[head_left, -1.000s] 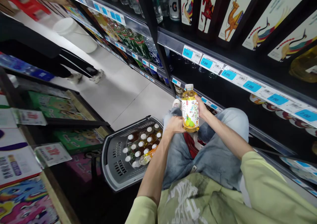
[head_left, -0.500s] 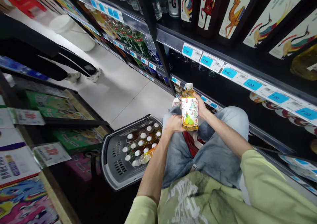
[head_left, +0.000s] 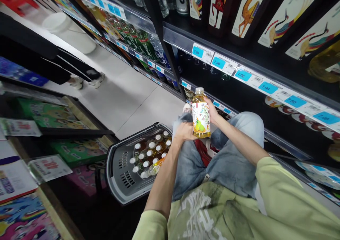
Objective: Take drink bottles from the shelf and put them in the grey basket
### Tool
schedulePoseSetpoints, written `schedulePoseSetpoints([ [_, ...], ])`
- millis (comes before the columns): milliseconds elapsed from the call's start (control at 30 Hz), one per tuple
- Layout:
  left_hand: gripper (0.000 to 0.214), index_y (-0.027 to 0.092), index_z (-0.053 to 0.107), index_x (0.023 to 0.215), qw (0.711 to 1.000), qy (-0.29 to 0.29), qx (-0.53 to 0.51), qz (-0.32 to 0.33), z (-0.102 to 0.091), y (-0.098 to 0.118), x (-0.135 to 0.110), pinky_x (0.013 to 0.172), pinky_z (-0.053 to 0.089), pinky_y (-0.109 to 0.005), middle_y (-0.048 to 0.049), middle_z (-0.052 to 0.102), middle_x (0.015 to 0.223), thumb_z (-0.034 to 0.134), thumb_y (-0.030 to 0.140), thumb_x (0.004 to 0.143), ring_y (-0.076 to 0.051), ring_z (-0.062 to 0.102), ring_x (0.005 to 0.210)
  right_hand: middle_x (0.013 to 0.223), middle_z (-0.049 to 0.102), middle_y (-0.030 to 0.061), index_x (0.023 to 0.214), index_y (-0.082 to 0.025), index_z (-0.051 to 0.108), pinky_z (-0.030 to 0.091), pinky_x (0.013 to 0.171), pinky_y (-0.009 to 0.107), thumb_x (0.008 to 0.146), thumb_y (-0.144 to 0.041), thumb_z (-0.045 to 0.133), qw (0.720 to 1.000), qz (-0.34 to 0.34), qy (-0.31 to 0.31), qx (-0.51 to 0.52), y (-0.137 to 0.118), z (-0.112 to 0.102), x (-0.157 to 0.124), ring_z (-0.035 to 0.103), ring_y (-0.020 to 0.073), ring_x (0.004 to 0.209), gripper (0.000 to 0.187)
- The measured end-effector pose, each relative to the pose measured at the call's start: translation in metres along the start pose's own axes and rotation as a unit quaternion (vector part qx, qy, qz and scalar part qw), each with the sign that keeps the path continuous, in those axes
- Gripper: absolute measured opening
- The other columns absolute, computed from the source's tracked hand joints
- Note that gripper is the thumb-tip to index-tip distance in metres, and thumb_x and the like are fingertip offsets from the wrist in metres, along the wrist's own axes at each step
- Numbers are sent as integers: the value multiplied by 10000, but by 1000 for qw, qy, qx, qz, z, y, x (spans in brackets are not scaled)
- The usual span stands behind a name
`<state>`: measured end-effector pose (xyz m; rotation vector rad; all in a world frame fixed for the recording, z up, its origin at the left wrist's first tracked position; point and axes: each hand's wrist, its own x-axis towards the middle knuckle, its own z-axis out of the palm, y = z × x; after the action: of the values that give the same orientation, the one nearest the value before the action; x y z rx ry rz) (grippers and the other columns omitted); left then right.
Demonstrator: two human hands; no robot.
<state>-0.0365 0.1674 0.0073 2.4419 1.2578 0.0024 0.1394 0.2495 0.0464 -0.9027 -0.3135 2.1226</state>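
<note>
A clear bottle of yellow tea drink (head_left: 201,118), with a white cap and a fruit-printed label, stands nearly upright between my hands above my knees. My right hand (head_left: 210,111) grips its upper right side, its fingers partly hidden behind it. Against the lower left side, my left hand (head_left: 186,131) also holds the bottle, with the fingertips hidden. Left of my legs, a grey shopping basket (head_left: 117,183) contains several white-capped bottles (head_left: 151,145). An orange-labelled bottle (head_left: 156,166) lies tilted on top of them, partly covered by my left forearm.
A drinks shelf (head_left: 255,73) with blue price tags runs along my right, large dark bottles (head_left: 245,11) on its upper level. At left stands a rack (head_left: 47,204) of boxed goods. Further up the aisle are a person in black trousers (head_left: 50,57) and a white bucket (head_left: 74,33).
The view has shifted slightly, so most things sit a little further left in it. Both hands keep hold of the tea bottle, almost unmoved.
</note>
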Motion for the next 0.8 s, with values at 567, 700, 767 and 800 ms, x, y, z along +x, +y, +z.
schedulePoseSetpoints([
  [567,416,169,774,831,1000,8,10,-22,5,-3,3,730,498,-365,-146,759,837,709,579,853,-290,735,803,820,784,109,961,-155,731,636,656,316,1010,-636,620,999,14,-24,-26,2,-11,12,752,228,697,496],
  [700,401,171,768,826,1000,7,8,-23,5,-2,4,718,490,-366,-145,761,841,723,569,833,-293,737,806,802,774,99,958,-158,727,627,640,309,983,-685,652,999,9,-20,-29,0,-9,9,747,224,680,533],
  [767,374,176,768,827,1000,13,8,-23,5,-2,4,705,484,-363,-138,759,829,728,548,821,-287,732,794,775,764,86,956,-165,726,625,633,315,977,-694,654,999,7,-19,-32,1,-9,8,745,228,674,534],
  [800,362,177,770,829,1000,16,8,-23,6,-2,4,697,480,-362,-134,757,822,730,537,817,-284,730,787,759,758,79,957,-169,726,625,632,319,975,-695,655,999,6,-18,-33,1,-10,8,745,231,676,531],
])
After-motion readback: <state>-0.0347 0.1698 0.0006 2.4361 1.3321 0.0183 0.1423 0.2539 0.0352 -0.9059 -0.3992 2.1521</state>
